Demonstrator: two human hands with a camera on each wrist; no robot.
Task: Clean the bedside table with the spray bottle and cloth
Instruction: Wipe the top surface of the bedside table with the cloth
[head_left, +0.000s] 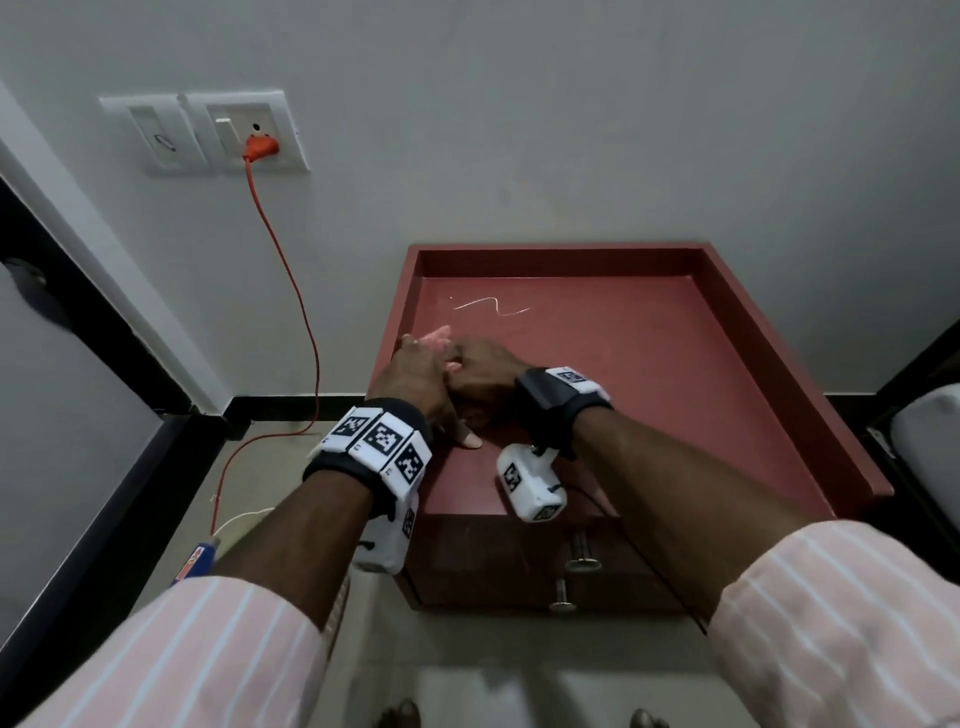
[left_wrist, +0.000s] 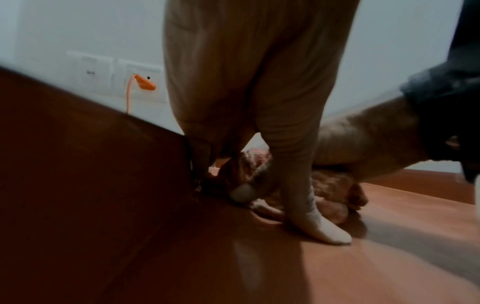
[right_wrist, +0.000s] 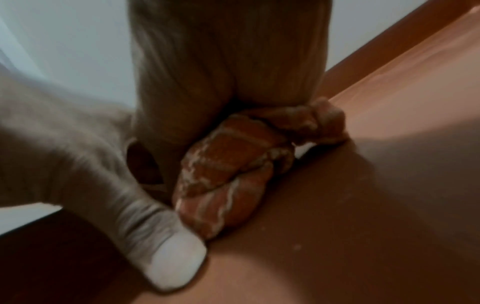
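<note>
Head, grip: both hands, left hand and right hand, are meeting over the pink cloth near the red surface left rim, probably bunching it for wiping.
Left wrist, grip: fingers are curling round the crumpled cloth; thumb is bracing on the surface.
Right wrist, grip: right hand is clutching the wadded cloth just beneath it.
Spray bottle: not showing anywhere.

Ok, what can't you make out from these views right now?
- Spray bottle: in no view.
- Cloth: mostly covered by both hands in the head view; blurred in both wrist views.
- Left hand, right hand: fingers overlap, so each hand's hold is unclear.
- White squiggle on the bedside table: too small to identify.
</note>
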